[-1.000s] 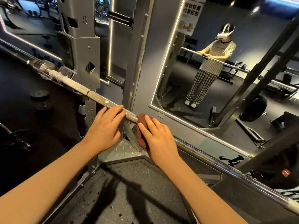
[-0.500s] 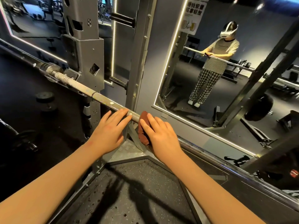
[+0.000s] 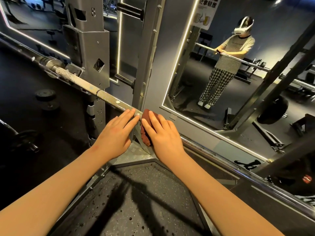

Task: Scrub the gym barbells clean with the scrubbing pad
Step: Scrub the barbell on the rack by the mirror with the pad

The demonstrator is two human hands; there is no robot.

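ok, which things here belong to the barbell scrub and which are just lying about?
Job: barbell; reddish-brown scrubbing pad on it; right hand pressing the pad; left hand resting on the bar.
Lying about: small plates on the floor; rack upright; mirror; wall sign.

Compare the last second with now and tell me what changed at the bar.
Very little. The right hand and the scrubbing pad under it are at the same spot on the barbell, so no scrubbing stroke shows. The left hand stays beside them, fingers laid flat on the bar. Nothing was taken hold of or let go. Only the head camera's view shifted slightly.
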